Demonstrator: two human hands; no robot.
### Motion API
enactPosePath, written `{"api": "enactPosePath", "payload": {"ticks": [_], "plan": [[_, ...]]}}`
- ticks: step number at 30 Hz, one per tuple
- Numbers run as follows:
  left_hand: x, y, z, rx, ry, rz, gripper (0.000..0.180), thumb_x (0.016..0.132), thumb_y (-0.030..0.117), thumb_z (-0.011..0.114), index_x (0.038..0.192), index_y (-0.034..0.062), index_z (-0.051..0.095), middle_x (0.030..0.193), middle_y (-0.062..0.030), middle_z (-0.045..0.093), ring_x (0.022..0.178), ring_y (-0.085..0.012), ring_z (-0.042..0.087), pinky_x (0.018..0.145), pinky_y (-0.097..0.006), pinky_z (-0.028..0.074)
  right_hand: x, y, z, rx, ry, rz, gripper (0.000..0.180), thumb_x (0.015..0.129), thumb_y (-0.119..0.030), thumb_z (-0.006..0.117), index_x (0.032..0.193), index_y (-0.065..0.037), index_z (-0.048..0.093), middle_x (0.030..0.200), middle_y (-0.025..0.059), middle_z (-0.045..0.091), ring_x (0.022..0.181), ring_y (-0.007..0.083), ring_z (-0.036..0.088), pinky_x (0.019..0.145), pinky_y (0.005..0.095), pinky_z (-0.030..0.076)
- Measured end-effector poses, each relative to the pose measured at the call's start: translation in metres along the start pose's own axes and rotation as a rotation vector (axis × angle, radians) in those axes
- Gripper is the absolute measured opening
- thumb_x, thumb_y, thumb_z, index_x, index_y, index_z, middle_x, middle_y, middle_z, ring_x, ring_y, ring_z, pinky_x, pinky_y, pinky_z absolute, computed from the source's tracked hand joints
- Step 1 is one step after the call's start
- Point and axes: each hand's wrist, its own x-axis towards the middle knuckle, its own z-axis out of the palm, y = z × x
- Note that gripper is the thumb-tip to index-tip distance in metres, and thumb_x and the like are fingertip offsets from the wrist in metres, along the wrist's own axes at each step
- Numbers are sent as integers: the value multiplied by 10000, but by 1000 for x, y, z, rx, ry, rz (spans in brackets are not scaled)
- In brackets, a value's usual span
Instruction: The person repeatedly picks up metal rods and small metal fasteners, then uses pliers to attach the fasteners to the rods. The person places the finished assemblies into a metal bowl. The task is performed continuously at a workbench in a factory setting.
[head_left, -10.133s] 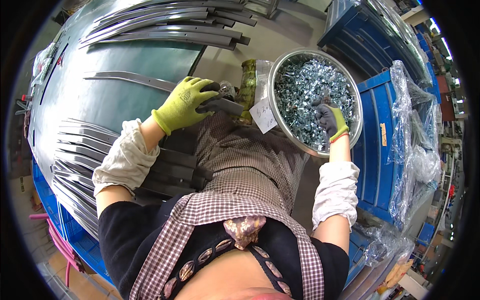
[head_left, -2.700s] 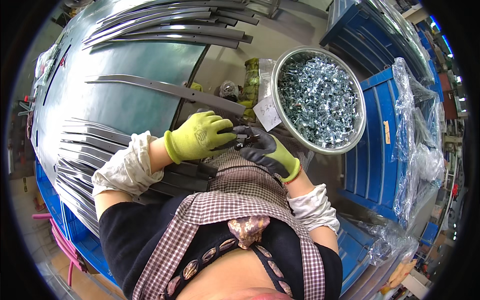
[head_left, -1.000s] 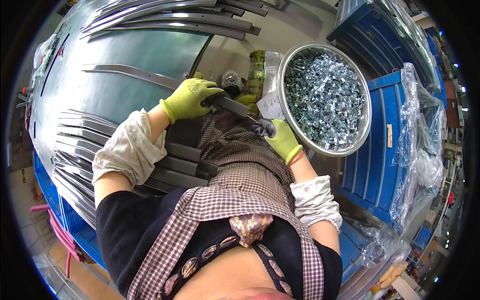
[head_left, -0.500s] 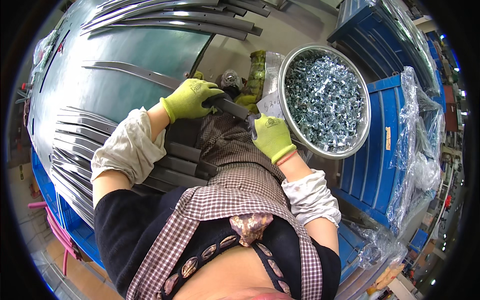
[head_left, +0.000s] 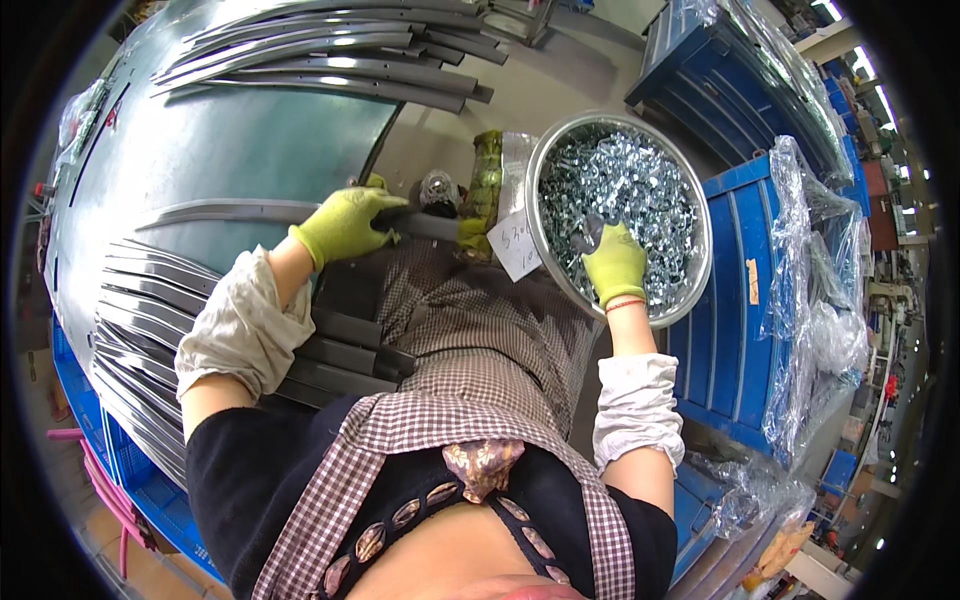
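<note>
My left hand (head_left: 350,225), in a yellow-green glove with dark fingers, is closed around a long dark grey strip (head_left: 230,212) near its right end. The strip lies across the green tabletop, and its end sticks out past my fingers over my lap. My right hand (head_left: 615,262), gloved alike, reaches into a round metal bowl (head_left: 704,240) full of small shiny metal clips (head_left: 640,175). Its dark fingers are bent together among the clips; whatever lies between the fingertips is hidden.
More grey strips (head_left: 330,75) lie at the table's far end, and a stack (head_left: 150,330) sits at the near left. Several strip ends (head_left: 340,355) lie beside my lap. A paper label (head_left: 515,245) rests against the bowl. Blue metal crates (head_left: 725,300) with clear plastic film (head_left: 800,290) stand on the right.
My right hand has left the strip's end and moved right into the bowl of clips. My left hand has shifted slightly left and down, still holding the strip.
</note>
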Motion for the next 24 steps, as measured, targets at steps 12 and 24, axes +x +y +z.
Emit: {"api": "enactPosePath", "payload": {"ticks": [12, 24], "plan": [[-12, -23, -57, -71, -62, -83, 473, 829, 128, 659, 1294, 71, 594, 1299, -171, 599, 1175, -361, 566, 1031, -410, 437, 20, 49, 25, 623, 146, 58, 205, 829, -278, 744, 928, -99, 742, 799, 126, 713, 733, 291, 695, 677, 381, 521], [109, -118, -36, 616, 394, -139, 607, 843, 225, 653, 1421, 189, 470, 1412, -113, 472, 1336, -328, 401, 1149, -511, 262, -14, 59, 40, 1184, 142, 135, 239, 842, 52, 653, 1064, -18, 707, 886, 13, 713, 802, 70, 635, 687, 232, 504]]}}
